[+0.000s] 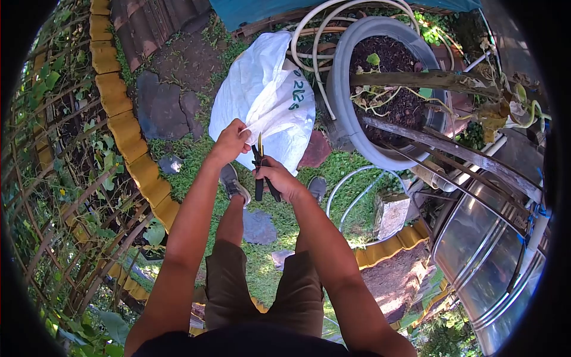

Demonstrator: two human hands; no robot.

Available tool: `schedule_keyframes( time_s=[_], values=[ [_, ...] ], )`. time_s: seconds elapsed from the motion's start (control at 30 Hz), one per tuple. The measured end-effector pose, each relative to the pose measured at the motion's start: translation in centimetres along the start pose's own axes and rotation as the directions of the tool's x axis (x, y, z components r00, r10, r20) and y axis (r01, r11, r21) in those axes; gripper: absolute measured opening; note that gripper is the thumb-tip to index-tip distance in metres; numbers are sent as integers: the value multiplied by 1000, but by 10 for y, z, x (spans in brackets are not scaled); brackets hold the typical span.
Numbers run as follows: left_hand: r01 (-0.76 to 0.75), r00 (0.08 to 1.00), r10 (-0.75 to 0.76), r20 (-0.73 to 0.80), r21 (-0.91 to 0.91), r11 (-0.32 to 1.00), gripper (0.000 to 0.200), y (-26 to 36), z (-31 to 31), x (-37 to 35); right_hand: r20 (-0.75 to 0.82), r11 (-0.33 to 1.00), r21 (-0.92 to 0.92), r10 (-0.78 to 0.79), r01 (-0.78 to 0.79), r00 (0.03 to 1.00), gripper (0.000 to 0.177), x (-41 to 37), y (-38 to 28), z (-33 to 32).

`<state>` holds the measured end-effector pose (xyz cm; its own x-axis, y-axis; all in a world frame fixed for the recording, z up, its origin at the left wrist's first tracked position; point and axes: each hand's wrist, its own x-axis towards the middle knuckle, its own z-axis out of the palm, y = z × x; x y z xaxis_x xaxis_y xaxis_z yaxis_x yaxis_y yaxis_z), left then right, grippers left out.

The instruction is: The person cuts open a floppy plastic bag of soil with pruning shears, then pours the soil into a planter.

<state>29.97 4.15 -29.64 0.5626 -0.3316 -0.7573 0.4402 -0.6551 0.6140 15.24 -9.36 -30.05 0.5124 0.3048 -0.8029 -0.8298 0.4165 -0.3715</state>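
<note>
Our left hand (pixel 232 141) is closed tight on the lower edge of a white woven sack (pixel 264 95), pinching a fold of it between thumb and fingers. Our right hand (pixel 279 178) is just beside it, wrapped around the black handles of a pair of cutters (pixel 260 165). The tool stands nearly upright, its yellowish tip up against the sack's edge right next to our left thumb. The tip is too small for us to tell whether it is parted or closed.

The sack hangs from our grip and spreads away from us over the grass (pixel 279 208), with green printed figures (pixel 298 90) on its right side. Its far end lies against a large grey planter (pixel 336 89) filled with dark soil, where a few pale vines trail. White hoses (pixel 315 30) loop around the planter's near rim, and weathered wooden poles (pixel 428 80) lie across its top.

Below our hands we see our grey shoes (pixel 233 181) on the grass, flat stepping stones (pixel 259 226) between them, and our khaki shorts (pixel 238 285). A curving border of yellow edging blocks (pixel 128 134) runs down the left, with a bamboo trellis (pixel 65 196) covered in climbers beyond it. At the right stands a curved metal-and-glass structure (pixel 488 256).
</note>
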Motion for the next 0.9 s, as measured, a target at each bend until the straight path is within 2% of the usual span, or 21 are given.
schedule_keyframes(
  time_s=[0.07, 0.13, 0.27, 0.37, 0.57, 0.67, 0.77, 0.87, 0.9],
  values=[
    [10, 1000, -10, 27, 20, 1000, 14, 2, 1, -6, -36, 997, 24, -66, 67, 997, 51, 5, 0, 6],
    [-13, 1000, 14, -3, 45, 999, 13, 1, 3, -9, -101, 988, 54, -135, 141, 986, 57, 7, -3, 12],
    [-63, 995, 70, -67, 103, 993, 13, 0, 4, -19, -113, 979, 64, -187, 195, 976, 63, 9, -3, 17],
    [-81, 992, 92, -80, 138, 987, 13, -1, 4, -26, -94, 974, 114, -183, 194, 979, 48, 3, -8, 24],
    [-95, 989, 112, -92, 169, 981, 13, -5, 7, -35, -135, 981, 64, -171, 181, 976, 45, -12, -1, 37],
    [-89, 994, 97, -58, 132, 987, 13, -3, 15, -44, -108, 983, 109, -137, 149, 985, 52, -29, 7, 35],
    [-108, 991, 113, -73, 63, 992, 12, -9, 23, -56, -58, 945, 233, -222, 229, 973, 60, -38, 12, 31],
    [-132, 988, 128, -86, -41, 990, 12, -18, 29, -65, 1, 940, 258, -231, 223, 973, 61, -39, 3, 25],
    [-139, 987, 131, -91, -80, 987, 12, -15, 28, -68, 7, 947, 178, -273, 267, 962, 60, -37, 2, 27]
  ],
)
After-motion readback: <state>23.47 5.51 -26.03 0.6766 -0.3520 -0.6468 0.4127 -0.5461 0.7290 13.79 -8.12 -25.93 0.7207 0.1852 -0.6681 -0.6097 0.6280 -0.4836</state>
